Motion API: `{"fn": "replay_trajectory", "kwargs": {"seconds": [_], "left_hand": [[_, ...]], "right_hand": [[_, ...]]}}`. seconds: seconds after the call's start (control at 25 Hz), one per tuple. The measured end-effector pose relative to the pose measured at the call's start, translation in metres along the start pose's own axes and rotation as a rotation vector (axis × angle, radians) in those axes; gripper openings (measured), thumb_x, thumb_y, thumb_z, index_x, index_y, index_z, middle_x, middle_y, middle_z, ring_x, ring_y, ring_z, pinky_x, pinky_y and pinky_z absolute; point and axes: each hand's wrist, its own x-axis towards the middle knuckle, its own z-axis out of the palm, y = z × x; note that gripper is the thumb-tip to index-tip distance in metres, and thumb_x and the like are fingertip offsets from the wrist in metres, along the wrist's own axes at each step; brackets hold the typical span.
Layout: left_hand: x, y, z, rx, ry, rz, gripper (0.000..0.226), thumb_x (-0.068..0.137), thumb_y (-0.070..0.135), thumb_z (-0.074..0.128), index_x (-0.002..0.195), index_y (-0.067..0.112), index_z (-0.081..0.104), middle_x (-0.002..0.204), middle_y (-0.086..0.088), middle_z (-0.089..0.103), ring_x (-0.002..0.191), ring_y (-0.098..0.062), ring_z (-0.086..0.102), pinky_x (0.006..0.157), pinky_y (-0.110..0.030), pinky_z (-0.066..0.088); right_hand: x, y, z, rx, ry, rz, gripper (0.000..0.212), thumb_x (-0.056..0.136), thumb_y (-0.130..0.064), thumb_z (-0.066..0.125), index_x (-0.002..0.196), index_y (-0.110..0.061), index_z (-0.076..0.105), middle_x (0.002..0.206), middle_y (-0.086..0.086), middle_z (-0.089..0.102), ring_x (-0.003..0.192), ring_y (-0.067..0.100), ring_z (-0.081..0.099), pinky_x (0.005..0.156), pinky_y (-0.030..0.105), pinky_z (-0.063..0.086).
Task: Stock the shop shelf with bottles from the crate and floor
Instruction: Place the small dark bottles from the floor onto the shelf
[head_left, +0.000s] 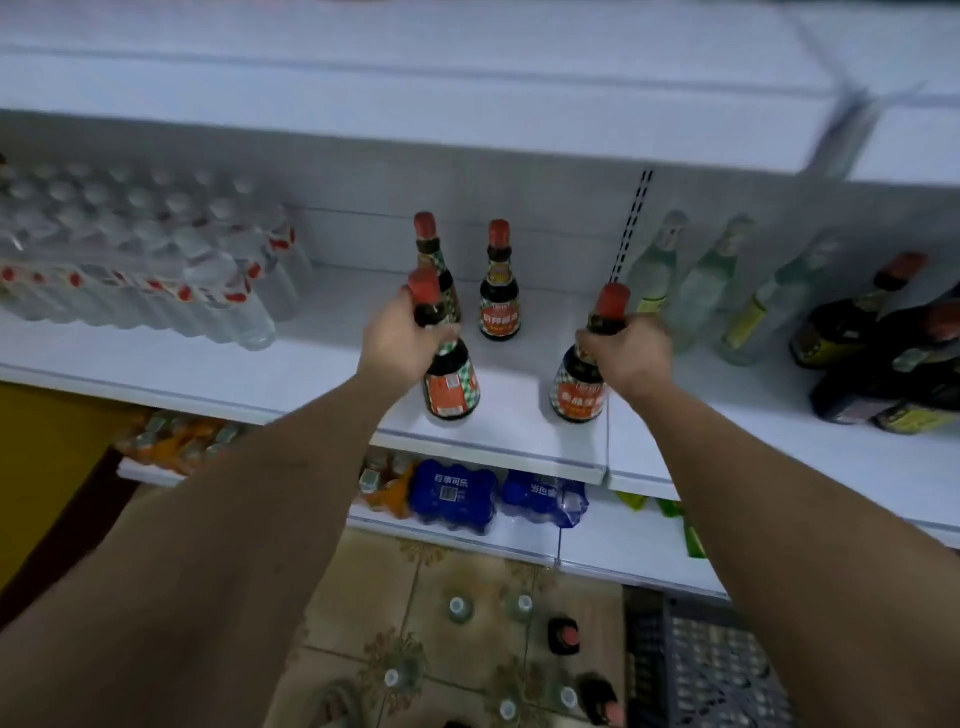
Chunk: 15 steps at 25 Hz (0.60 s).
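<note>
My left hand (397, 332) grips the neck of a dark sauce bottle (451, 384) with a red cap, standing near the front of the white shelf (322, 374). My right hand (626, 351) grips the neck of a second dark sauce bottle (579, 387) to its right, also upright on the shelf. Behind them stand two more of the same bottles: one (435, 260) at the back left, partly hidden, and one (500, 291) at the back centre. On the tiled floor below stand several loose bottles (563, 634), next to a grey plastic crate (711, 665).
Packs of clear water bottles (135, 260) fill the shelf's left side. Pale glass bottles (701, 291) and dark bottles (878, 353) stand to the right. A shelf board (467, 114) overhangs above. Blue shrink-wrapped packs (452, 493) and orange drinks (176, 441) sit on the lower shelf.
</note>
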Motion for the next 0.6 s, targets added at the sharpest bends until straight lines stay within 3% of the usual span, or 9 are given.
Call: {"fn": "replay_trajectory", "kwargs": {"seconds": [0.12,0.24,0.48,0.6], "left_hand": [[0.059,-0.029,-0.002,0.007,0.021,0.034,0.047,0.073,0.029,0.076,0.114,0.019,0.056,0.104,-0.003,0.068,0.092,-0.025,0.065,0.087,-0.039,0.054],[0.111,-0.051,-0.006,0.123,0.130,0.039,0.041,0.075,0.034,0.069,0.109,0.018,0.055,0.099,-0.004,0.068,0.090,-0.026,0.066,0.079,-0.035,0.055],[0.177,-0.078,-0.018,0.247,0.249,0.101,0.046,0.081,0.039,0.069,0.118,0.016,0.053,0.111,-0.008,0.067,0.101,-0.030,0.064,0.081,-0.034,0.047],[0.198,-0.086,-0.019,0.200,0.193,0.112,0.048,0.084,0.033,0.069,0.123,0.014,0.050,0.116,-0.010,0.065,0.106,-0.031,0.062,0.088,-0.037,0.048]], "right_hand": [[0.029,-0.007,0.039,0.002,0.054,-0.024,0.021,0.080,-0.020,0.072,0.091,-0.002,0.067,0.092,0.020,0.071,0.083,0.033,0.069,0.079,0.045,0.059],[0.059,-0.015,0.063,-0.085,0.118,-0.048,0.017,0.080,-0.025,0.071,0.085,-0.010,0.065,0.088,0.014,0.069,0.080,0.028,0.066,0.074,0.038,0.057],[0.108,-0.009,0.086,-0.063,0.202,-0.116,0.029,0.080,-0.026,0.072,0.099,-0.006,0.070,0.095,0.014,0.071,0.087,0.027,0.068,0.080,0.036,0.056],[0.121,-0.007,0.092,0.014,0.196,-0.124,0.028,0.084,-0.024,0.070,0.103,-0.005,0.067,0.093,0.011,0.068,0.081,0.022,0.063,0.075,0.032,0.052]]}}
